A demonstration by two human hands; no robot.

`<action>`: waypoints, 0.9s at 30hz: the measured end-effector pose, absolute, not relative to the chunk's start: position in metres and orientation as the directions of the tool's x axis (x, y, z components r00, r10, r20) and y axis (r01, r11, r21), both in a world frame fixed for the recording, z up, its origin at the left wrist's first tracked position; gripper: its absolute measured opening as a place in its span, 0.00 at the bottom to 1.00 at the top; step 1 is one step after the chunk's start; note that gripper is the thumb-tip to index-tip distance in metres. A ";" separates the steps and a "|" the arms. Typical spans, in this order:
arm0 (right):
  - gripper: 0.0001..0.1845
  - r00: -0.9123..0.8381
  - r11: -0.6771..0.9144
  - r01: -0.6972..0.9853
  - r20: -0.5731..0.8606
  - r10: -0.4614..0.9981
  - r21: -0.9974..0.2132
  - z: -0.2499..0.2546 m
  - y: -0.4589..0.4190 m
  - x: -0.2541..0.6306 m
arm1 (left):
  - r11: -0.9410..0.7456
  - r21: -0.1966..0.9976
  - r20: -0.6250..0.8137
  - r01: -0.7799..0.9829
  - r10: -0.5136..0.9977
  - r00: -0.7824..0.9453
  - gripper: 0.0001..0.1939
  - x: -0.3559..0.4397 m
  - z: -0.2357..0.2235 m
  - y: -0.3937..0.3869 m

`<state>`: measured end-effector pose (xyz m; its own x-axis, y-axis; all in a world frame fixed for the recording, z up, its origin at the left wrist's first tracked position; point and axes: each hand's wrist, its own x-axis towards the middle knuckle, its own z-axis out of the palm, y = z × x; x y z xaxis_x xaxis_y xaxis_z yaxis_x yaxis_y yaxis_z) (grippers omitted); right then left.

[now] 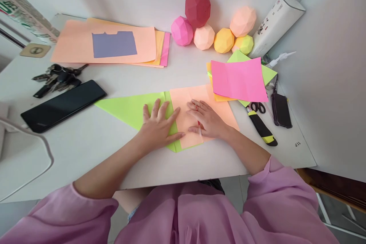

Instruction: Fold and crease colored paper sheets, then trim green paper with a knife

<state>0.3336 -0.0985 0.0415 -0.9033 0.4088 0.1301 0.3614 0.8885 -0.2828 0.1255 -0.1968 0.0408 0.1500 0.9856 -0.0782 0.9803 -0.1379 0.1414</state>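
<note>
My left hand [160,124] lies with fingers spread, pressing on a folded green paper sheet [122,107] whose pointed end reaches left. Its thumb and forefinger extend to the edge of a peach paper sheet [183,99], which overlaps the green one. On the peach sheet rests my right hand [207,120], its fingers bent. Held in it is a thin red and clear pen [199,126], upper end between the fingers and lower end near the thumb. A strip of green shows below the peach sheet.
Stacked pink and other coloured sheets [237,80] overlap the peach sheet's far right. A utility knife [262,127], scissors [258,107] and a dark case [281,110] lie at right. Faceted paper balls [198,7] stand behind. A phone [63,106] and keys [58,78] are left.
</note>
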 end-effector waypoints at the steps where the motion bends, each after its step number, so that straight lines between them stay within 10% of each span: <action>1: 0.29 -0.902 0.887 0.364 0.130 0.412 -0.283 0.041 -0.099 0.333 | -0.153 0.141 -0.052 0.978 0.985 0.162 0.43 0.125 0.040 -0.198; 27: 0.27 -0.895 0.874 0.378 0.121 0.430 -0.306 0.043 -0.106 0.333 | -0.201 0.157 -0.041 0.967 0.977 0.209 0.45 0.122 0.038 -0.201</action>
<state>0.3328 -0.1063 0.0434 -0.8948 0.4296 0.1213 0.3781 0.8738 -0.3058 0.1215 -0.2006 0.0380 0.2095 0.9770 -0.0408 0.9670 -0.2008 0.1571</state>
